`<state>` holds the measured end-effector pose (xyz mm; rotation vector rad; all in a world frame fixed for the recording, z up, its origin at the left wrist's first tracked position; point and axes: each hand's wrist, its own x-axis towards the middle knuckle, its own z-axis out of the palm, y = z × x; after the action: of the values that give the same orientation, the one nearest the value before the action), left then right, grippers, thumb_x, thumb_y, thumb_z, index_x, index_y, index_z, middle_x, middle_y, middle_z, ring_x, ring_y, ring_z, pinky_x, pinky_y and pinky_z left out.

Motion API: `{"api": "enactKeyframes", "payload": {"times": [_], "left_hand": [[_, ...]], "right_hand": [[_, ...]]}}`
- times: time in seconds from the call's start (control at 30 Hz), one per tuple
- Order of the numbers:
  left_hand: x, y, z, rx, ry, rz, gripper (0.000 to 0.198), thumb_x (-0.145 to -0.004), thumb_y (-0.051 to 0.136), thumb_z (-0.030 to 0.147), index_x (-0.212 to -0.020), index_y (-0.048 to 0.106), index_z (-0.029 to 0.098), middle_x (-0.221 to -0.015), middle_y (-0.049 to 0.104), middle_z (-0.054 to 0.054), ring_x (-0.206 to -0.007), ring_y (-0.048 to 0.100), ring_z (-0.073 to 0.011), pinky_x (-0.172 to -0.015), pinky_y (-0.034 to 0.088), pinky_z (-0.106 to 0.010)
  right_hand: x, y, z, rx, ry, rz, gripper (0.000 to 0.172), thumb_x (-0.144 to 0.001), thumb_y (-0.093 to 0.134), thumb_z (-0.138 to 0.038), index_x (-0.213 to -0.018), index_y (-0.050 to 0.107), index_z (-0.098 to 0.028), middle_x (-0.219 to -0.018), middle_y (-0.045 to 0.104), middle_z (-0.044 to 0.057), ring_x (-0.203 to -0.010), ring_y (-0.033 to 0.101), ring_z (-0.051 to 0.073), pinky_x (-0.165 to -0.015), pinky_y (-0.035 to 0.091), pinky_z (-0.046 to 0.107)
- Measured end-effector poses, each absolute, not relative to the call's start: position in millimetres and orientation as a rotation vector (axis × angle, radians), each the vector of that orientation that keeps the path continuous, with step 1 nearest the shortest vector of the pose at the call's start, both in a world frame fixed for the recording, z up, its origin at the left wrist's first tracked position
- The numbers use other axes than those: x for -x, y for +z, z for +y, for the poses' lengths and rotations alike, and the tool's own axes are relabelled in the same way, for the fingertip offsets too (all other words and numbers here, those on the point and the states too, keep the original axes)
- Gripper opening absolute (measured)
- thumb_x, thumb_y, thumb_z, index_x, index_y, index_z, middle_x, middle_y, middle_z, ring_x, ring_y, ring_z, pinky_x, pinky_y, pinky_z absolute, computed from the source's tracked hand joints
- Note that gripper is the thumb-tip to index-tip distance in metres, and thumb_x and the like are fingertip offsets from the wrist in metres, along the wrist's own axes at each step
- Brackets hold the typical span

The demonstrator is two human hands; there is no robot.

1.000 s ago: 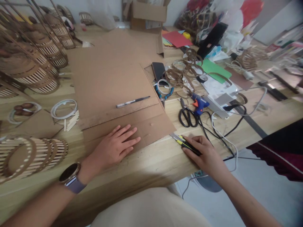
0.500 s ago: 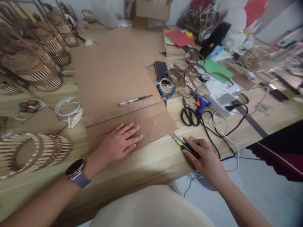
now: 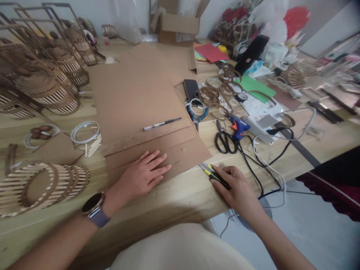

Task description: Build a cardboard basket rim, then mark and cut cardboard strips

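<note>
My left hand point(image 3: 142, 176) lies flat with fingers stretched out on the near edge of a large brown cardboard sheet point(image 3: 135, 101) on the wooden table point(image 3: 180, 195). My right hand point(image 3: 235, 185) is closed round a yellow and black utility knife point(image 3: 212, 173), whose blade end points at the cardboard's near right corner. A pen point(image 3: 161, 124) rests on the cardboard, farther back. I wear a watch point(image 3: 94, 208) on my left wrist.
Slatted wooden baskets point(image 3: 42, 86) crowd the left side, one lying at the near left point(image 3: 39, 183). Black scissors point(image 3: 223, 140), a blue glue gun point(image 3: 237, 123), tape rolls, cables, a phone and coloured paper sit to the right. A cardboard box point(image 3: 176, 24) stands at the back.
Both hands stay as they were, the left flat on the cardboard, the right on the knife. The view has shifted slightly, so everything sits a little lower and to the right.
</note>
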<state>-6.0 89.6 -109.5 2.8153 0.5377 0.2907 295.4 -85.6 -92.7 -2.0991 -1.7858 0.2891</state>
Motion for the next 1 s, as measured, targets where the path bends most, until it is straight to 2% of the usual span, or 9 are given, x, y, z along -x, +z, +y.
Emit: {"api": "enactKeyframes", "payload": {"times": [0.17,0.4,0.6,0.73,1.0], "left_hand": [[8,-110,90,-2.812,0.289,0.542,0.039,-0.105,0.039,0.033,-0.139,0.058,0.031,-0.153,0.049,-0.005,-0.144,0.04,-0.029,-0.115,0.035,-0.056],[-5,-108,86,-2.789,0.312,0.561,0.038,-0.105,0.04,0.033,-0.137,0.06,0.029,-0.151,0.051,-0.006,-0.145,0.037,-0.0289,-0.116,0.036,-0.055],[8,-107,85,-2.84,0.291,0.553,0.042,-0.105,0.034,0.025,-0.142,0.054,0.023,-0.155,0.047,-0.007,-0.147,0.034,-0.026,-0.117,0.037,-0.048],[41,-114,83,-2.862,0.329,0.819,0.043,-0.105,0.034,0.034,-0.143,0.054,0.027,-0.152,0.051,-0.006,-0.148,0.032,-0.0305,-0.118,0.03,-0.057],[44,-115,76,-2.835,0.324,0.92,0.043,-0.105,0.034,0.034,-0.141,0.056,0.027,-0.15,0.053,-0.005,-0.144,0.038,-0.0325,-0.113,0.035,-0.057]], "right_hand": [[-285,-95,-90,2.079,0.279,-1.764,0.043,-0.095,0.053,-0.043,-0.125,0.07,-0.019,-0.093,0.06,0.012,-0.087,0.062,0.027,-0.078,0.057,0.042],[-292,-96,-81,2.06,0.338,-1.728,0.042,-0.094,0.054,-0.044,-0.125,0.071,-0.022,-0.092,0.06,0.01,-0.088,0.063,0.027,-0.08,0.056,0.042],[-304,-98,-72,2.065,0.337,-1.715,0.042,-0.092,0.055,-0.046,-0.124,0.071,-0.024,-0.096,0.061,0.01,-0.092,0.064,0.027,-0.083,0.055,0.043],[-305,-98,-72,2.061,0.331,-1.722,0.042,-0.092,0.056,-0.045,-0.124,0.071,-0.022,-0.095,0.062,0.01,-0.091,0.064,0.028,-0.083,0.055,0.043],[-302,-92,-78,2.055,0.296,-1.805,0.044,-0.093,0.054,-0.045,-0.125,0.07,-0.02,-0.093,0.06,0.011,-0.088,0.062,0.028,-0.08,0.055,0.043]]}}
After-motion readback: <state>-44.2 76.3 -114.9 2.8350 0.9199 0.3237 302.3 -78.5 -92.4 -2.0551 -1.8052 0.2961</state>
